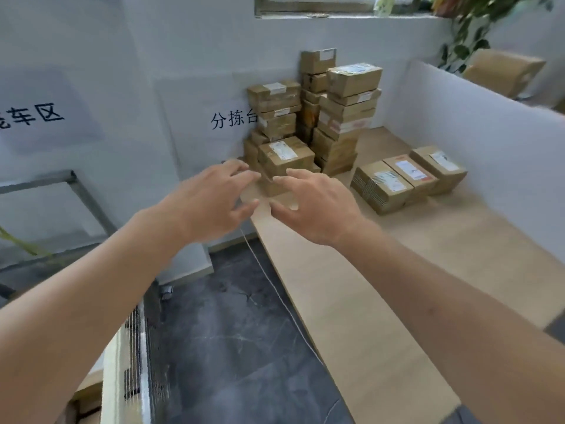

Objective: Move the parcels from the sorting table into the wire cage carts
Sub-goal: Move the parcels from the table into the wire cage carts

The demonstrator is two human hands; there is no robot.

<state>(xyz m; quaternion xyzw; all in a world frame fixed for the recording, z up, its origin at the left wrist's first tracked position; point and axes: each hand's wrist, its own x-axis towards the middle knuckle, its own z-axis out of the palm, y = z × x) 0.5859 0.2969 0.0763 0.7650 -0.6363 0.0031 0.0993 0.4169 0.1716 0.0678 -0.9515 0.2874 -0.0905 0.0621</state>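
Head view: both hands reach toward 12 o'clock, left hand (211, 197) and right hand (315, 206) spread and empty, framing the nearest box (286, 154) for a two-sided grab (judging by the gap); it sits on the table (351, 301), stacks behind.

I have both bare arms stretched forward, converging ahead of me. My left hand (211, 201) is palm down, fingers spread and loosely bent, holding nothing. My right hand (318, 206) mirrors it, fingers splayed, thumb apart. The fingertips nearly meet without touching.
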